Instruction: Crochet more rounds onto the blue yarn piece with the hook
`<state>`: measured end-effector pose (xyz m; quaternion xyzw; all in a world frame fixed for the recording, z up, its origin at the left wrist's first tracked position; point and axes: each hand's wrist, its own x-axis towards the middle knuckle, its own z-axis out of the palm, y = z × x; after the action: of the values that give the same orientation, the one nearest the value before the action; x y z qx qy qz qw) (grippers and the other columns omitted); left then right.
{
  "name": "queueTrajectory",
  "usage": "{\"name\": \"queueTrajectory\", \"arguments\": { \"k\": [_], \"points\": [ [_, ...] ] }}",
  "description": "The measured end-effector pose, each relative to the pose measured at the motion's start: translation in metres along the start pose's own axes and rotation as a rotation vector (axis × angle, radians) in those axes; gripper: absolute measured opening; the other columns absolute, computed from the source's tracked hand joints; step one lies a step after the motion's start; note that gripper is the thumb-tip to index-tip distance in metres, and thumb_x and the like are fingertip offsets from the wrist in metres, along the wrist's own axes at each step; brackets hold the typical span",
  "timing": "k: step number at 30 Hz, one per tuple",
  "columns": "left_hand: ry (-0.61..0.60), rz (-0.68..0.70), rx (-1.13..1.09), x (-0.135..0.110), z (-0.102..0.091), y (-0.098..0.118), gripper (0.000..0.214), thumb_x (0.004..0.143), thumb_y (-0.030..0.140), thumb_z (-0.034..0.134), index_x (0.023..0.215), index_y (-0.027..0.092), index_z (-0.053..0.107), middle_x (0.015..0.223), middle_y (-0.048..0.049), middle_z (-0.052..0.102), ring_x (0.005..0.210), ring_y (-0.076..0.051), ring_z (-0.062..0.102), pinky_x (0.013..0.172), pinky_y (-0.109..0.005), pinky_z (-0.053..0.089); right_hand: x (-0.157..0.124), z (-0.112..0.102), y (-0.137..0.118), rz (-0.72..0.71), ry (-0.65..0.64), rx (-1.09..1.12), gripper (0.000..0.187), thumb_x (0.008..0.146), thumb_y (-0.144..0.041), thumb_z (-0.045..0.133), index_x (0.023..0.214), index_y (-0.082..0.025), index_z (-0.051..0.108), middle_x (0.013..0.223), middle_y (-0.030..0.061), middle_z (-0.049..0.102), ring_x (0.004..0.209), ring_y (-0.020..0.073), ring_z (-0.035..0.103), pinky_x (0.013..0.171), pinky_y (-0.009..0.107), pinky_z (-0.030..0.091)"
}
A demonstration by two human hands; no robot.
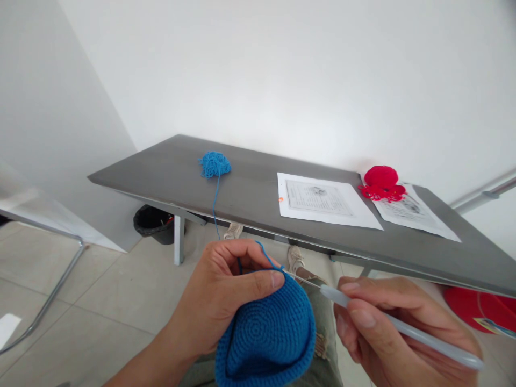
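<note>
My left hand [226, 290] is closed on the rim of a blue crocheted cup-shaped piece [268, 333], thumb pressed on its top edge. A blue yarn strand [216, 207] runs from my left fingers up to a loose blue yarn pile [215, 163] on the grey table [169, 172]. My right hand [387, 328] is closed on a pale crochet hook [407, 330], whose metal tip meets the piece's rim beside my left thumb.
Two printed sheets [326, 201] lie on the table, and a red crocheted octopus [381, 183] sits on the right one. A black bin [155, 223] stands under the table, a red object [475, 306] on the floor at right, a metal chair frame [56, 279] at left.
</note>
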<state>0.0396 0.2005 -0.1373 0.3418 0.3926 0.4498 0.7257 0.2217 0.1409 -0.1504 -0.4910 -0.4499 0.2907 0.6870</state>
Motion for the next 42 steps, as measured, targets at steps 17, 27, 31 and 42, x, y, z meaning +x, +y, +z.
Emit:
{"name": "queueTrajectory", "arguments": {
  "k": [17, 27, 31, 42],
  "points": [
    [-0.010, -0.003, 0.030, -0.002, -0.001, 0.000, 0.022, 0.055, 0.013, 0.099, 0.065, 0.017, 0.080, 0.060, -0.0002, 0.072, 0.052, -0.010, 0.057, 0.049, -0.018, 0.044, -0.001, -0.007, 0.003, -0.164, -0.017, -0.228, 0.018, 0.072, -0.042, 0.097, 0.084, -0.032, 0.088, 0.080, 0.0057, 0.082, 0.044, 0.0139, 0.061, 0.031, 0.024, 0.045],
    [-0.050, 0.076, 0.066, -0.003, -0.003, -0.004, 0.036, 0.068, 0.024, 0.099, 0.100, 0.019, 0.085, 0.065, 0.0025, 0.068, 0.056, -0.008, 0.053, 0.052, -0.016, 0.043, -0.004, 0.009, 0.015, -0.125, -0.178, -0.044, 0.014, 0.087, -0.031, 0.087, 0.098, -0.038, 0.088, 0.085, 0.0030, 0.079, 0.055, 0.0140, 0.066, 0.043, 0.024, 0.051],
    [-0.037, 0.052, 0.059, -0.002, -0.003, -0.005, 0.073, 0.070, 0.028, 0.099, 0.136, 0.019, 0.072, 0.066, 0.0032, 0.067, 0.056, -0.008, 0.052, 0.050, -0.017, 0.041, -0.003, 0.006, 0.024, -0.110, -0.250, 0.024, 0.020, 0.088, -0.021, 0.084, 0.103, -0.035, 0.088, 0.092, 0.0043, 0.080, 0.048, 0.0093, 0.063, 0.040, 0.020, 0.052],
    [-0.022, 0.051, 0.077, 0.000, 0.000, -0.001, 0.107, 0.067, 0.009, 0.093, 0.162, 0.017, 0.045, 0.065, 0.0051, 0.067, 0.055, -0.009, 0.050, 0.049, -0.016, 0.040, 0.001, 0.005, 0.031, -0.206, -0.263, -0.054, 0.028, 0.088, -0.017, 0.083, 0.107, -0.038, 0.087, 0.091, 0.0030, 0.080, 0.057, 0.0129, 0.068, 0.046, 0.022, 0.057]
  ]
}}
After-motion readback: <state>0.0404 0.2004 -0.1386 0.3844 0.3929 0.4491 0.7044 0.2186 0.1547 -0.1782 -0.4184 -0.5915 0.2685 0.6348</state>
